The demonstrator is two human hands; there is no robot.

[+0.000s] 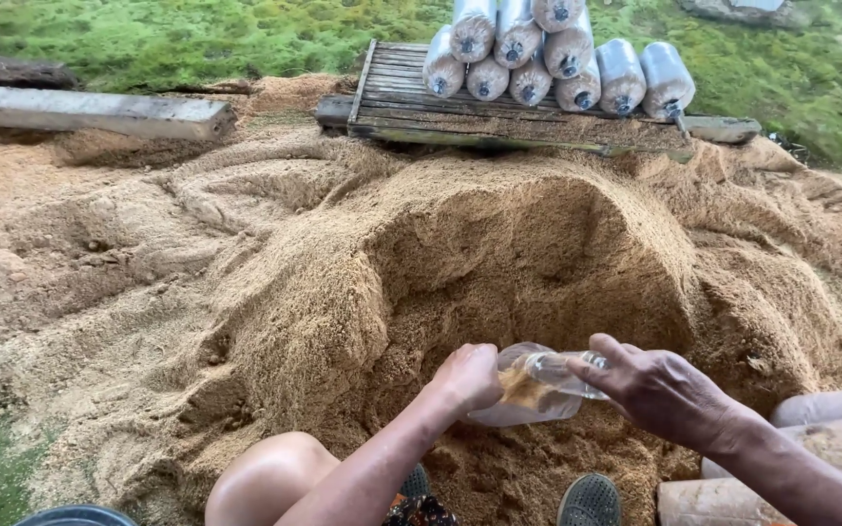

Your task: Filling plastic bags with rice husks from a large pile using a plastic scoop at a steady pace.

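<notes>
Low in the frame, right of centre: left hand point(468, 377) and right hand point(657, 390), fingers clasping a clear plastic bag point(536, 386) part-filled with sawdust, over the sawdust heap point(343, 263). Upper centre: filled bags point(553, 54) stacked on a wooden pallet point(411, 102).

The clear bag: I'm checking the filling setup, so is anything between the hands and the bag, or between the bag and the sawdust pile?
Nothing visible. The left hand and right hand both grip the clear bag directly, and it lies right at the scooped face of the sawdust pile.
</notes>
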